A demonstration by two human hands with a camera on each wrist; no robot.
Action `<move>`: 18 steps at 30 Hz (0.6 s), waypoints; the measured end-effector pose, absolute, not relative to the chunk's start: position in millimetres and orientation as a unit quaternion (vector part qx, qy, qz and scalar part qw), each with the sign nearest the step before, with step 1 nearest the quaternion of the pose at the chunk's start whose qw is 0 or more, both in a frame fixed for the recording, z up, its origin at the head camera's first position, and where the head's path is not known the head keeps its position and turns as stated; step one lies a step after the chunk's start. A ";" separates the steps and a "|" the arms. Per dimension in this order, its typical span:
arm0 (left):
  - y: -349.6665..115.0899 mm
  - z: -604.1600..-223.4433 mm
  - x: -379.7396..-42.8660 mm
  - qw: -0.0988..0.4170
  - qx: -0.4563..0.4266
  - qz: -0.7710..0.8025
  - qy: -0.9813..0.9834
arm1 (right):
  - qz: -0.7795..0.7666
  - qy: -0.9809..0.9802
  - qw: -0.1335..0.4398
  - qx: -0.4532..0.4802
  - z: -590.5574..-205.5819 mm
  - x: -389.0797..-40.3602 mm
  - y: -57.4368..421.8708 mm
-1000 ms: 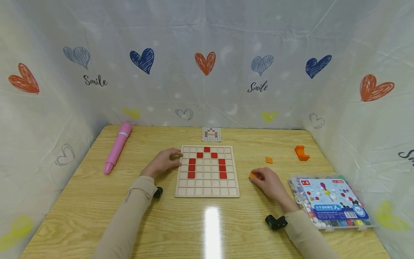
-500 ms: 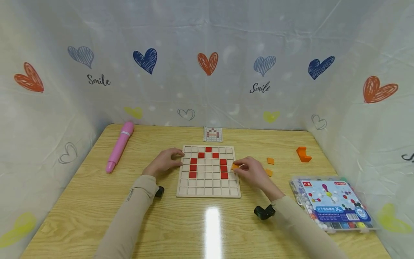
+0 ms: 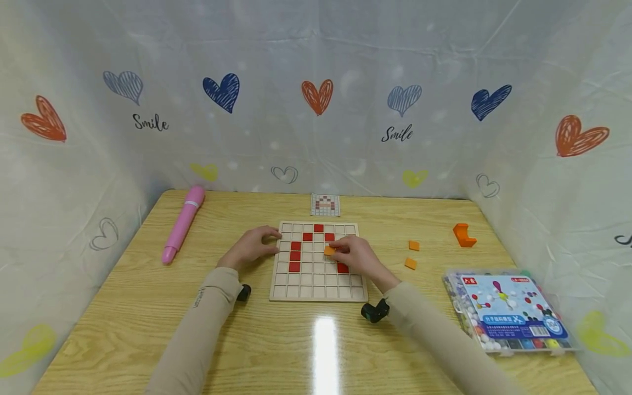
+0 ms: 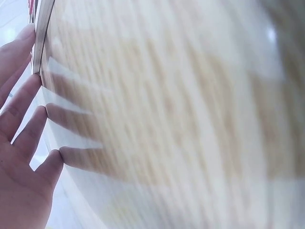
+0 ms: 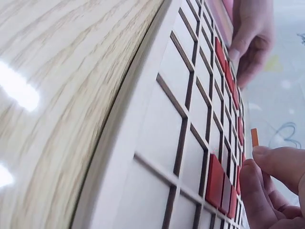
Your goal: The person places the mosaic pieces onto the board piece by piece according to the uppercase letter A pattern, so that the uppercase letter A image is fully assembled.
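Observation:
A wooden grid board (image 3: 318, 293) lies on the table with several red square tiles (image 3: 294, 256) set in its cells in an arch shape. Over the right half of the board, my right hand (image 3: 359, 258) pinches an orange tile (image 3: 329, 250) between thumb and fingertips; the right wrist view shows this orange tile (image 5: 254, 137) edge-on, above the board. My left hand (image 3: 250, 248) rests at the board's left edge, its fingers fairly straight and lightly bent. In the left wrist view, the fingertips of the left hand (image 4: 24, 138) touch the table and the board's side.
Two loose orange tiles (image 3: 413, 246) lie right of the board. Farther right are an orange U-shaped block (image 3: 463, 235) and a clear box of molecular model parts (image 3: 511, 310). A pattern card (image 3: 325, 204) lies behind the board. A pink wand-like stick (image 3: 183, 225) lies at left.
My right hand has picked up an orange tile from the table and carried it left, over the board. Another loose orange tile now shows where the hand was. The left hand stays put.

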State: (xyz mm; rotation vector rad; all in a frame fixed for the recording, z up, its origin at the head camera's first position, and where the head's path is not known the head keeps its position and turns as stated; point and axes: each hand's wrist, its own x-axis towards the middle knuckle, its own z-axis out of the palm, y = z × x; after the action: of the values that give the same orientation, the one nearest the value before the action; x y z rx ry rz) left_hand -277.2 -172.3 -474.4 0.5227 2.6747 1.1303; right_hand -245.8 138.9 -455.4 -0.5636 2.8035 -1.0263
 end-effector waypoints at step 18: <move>-171.5 -473.7 -277.8 0.095 0.175 0.371 0.907 | -0.319 0.911 0.071 -0.251 -463.4 -252.8 93.0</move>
State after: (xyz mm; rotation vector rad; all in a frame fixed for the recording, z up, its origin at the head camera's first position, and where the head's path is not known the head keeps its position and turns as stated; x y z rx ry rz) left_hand -277.8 -171.5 -473.7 0.5198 2.6884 1.1009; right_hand -252.8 93.0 -463.4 -0.7557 2.7401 -0.9587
